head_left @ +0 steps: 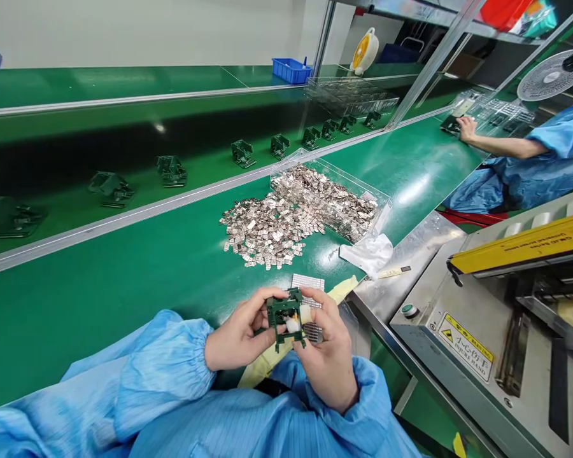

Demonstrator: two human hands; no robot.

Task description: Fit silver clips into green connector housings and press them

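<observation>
A dark green plastic frame part [273, 312] with open sides is held between both hands, close to my body. My left hand [243, 331] grips its left side, thumb below and fingers above. My right hand [329, 343] holds the right side, with white wraps on some of its fingers. A white wrapped fingertip shows through the frame's opening. Behind the hands lies a white gridded sheet [310, 281], partly hidden. Beyond it, a pile of small silvery metal pieces [267, 229] spreads on the green table [172, 261] beside a clear tray [384, 213] of similar pieces.
Several green frame parts [242, 154] stand on the conveyor [205, 137] behind a metal rail. White cloth [370, 253] lies near a cutter [394, 272]. To the right is a grey machine [439, 356] with a yellow bar. A co-worker's hand [466, 128] touches a dark part.
</observation>
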